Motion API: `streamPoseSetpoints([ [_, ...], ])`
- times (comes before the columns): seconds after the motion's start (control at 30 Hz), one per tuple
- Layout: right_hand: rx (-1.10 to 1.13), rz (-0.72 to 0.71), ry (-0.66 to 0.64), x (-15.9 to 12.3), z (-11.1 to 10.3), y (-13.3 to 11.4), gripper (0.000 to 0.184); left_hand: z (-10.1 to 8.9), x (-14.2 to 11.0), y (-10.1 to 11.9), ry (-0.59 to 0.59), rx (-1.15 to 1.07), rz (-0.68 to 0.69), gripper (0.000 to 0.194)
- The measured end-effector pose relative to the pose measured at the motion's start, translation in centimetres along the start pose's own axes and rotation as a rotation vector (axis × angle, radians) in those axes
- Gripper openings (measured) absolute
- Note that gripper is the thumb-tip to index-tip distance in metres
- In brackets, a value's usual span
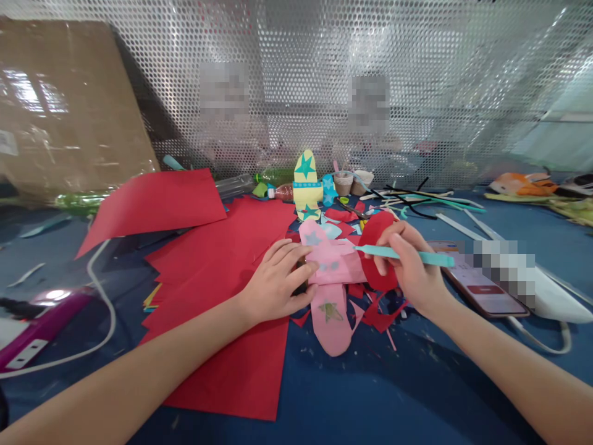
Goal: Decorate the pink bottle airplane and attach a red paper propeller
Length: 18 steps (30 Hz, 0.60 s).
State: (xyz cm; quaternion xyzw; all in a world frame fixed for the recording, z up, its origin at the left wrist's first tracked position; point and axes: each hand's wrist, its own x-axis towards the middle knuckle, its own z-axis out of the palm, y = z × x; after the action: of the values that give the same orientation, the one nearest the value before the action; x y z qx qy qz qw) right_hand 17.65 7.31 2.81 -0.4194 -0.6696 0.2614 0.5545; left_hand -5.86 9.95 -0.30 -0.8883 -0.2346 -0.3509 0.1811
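A pink paper plane [336,272] lies in front of me, with rounded wings above and below its body. Blue-grey stars and dots mark it, and a greenish star is on the near wing. My left hand [278,278] grips the left end of the body, fingers and thumb bent around it. Something dark under the palm is mostly hidden. In my right hand [407,262] is a slim teal pen [389,251], held in a pinch, its tip over the plane's body. A red rounded paper piece [377,272] stands at the body's right end, partly behind my right fingers.
Red paper sheets [222,364] are stacked under my left forearm. Red scraps [377,315] surround the plane. Behind it stand a yellow paper plane [306,191] and small cups [343,183]. A phone [482,281] lies right; a power strip [41,327], left.
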Motion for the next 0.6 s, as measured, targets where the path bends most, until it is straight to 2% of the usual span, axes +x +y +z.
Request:
streamPoseSetpoints([
  [0.13,-0.024,0.009,-0.04,-0.03,-0.22,-0.03,0.018,-0.09,0.11,-0.02,0.003,-0.003,0.012,0.017],
  [0.23,-0.063,-0.003,-0.072,-0.2,-0.13,0.2,0.024,-0.15,0.08,-0.05,-0.012,-0.009,0.009,0.018],
  [0.6,-0.135,0.027,-0.007,-0.34,0.11,0.9,0.031,-0.25,0.03,-0.12,-0.034,-0.001,0.006,0.018],
])
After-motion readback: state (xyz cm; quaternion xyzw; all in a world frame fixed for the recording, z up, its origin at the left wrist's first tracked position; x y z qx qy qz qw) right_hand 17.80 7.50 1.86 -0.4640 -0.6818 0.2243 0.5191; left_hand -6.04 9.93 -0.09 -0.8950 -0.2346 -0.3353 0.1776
